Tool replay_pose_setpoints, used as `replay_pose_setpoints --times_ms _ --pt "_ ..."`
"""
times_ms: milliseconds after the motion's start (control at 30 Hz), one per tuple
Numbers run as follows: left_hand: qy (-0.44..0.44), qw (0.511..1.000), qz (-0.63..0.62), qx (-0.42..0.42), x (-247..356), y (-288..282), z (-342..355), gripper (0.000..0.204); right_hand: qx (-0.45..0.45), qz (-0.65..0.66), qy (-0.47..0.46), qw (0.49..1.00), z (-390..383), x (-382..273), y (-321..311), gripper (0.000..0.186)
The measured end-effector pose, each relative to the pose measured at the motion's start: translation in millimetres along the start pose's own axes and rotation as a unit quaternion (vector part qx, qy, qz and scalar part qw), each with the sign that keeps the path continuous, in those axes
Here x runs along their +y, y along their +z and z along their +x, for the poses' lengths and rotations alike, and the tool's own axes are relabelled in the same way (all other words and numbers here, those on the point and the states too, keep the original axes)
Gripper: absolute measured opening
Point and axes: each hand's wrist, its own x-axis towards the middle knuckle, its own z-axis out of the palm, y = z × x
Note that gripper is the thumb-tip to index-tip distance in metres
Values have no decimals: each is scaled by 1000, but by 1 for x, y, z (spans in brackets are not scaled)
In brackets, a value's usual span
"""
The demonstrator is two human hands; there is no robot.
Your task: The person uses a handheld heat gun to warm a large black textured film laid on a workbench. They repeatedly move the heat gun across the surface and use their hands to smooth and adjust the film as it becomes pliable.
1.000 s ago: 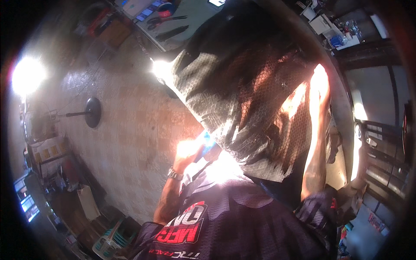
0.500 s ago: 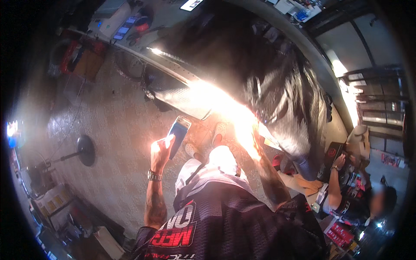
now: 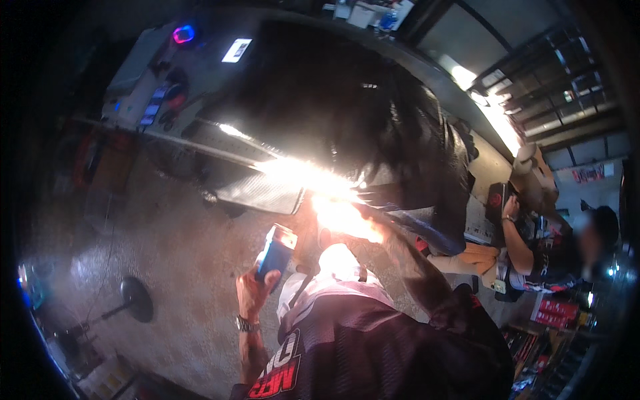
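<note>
My left hand [image 3: 252,288], with a metal watch on its wrist, grips a blue rectangular handheld device [image 3: 275,257]. The device has a pale, shiny end that points away from me; its exact kind cannot be made out. Strong glare washes out my right hand [image 3: 353,223], which reaches forward to the near edge of a glossy black sheet [image 3: 320,100] draped over a table-like surface. Its fingers are lost in the light, so neither their pose nor anything in them shows. Close to both hands, a grey textured panel [image 3: 267,193] juts out under the bright edge.
A phone-like lit screen [image 3: 237,51] lies at the far left of the surface. On the floor stands a round dark disc on a stem [image 3: 137,299]. To the right, a seated person [image 3: 523,253] holds a dark case [image 3: 495,200] near a cardboard box [image 3: 533,177].
The blue device is tilted more upright and sits a little lower. My right hand has shifted left along the bright edge. The whole view has turned somewhat.
</note>
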Motion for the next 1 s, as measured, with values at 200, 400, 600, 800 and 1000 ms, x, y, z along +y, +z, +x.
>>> replay_pose_setpoints --times_ms 200,400,600,800,1000 --pt "303 951 -21 49 53 14 23 55 -33 -39 -52 997 -19 -1 -18 40" --pt "275 959 -30 63 116 49 30 67 51 -98 16 994 -25 -62 -91 20" --pt "149 988 -26 -15 213 57 48 66 334 -303 -141 881 7 -205 -342 18" --pt "114 993 11 0 297 110 121 58 408 -447 -184 774 101 -204 -498 17" --pt "21 997 51 -60 315 117 141 65 396 -417 -197 794 126 -129 -515 28"
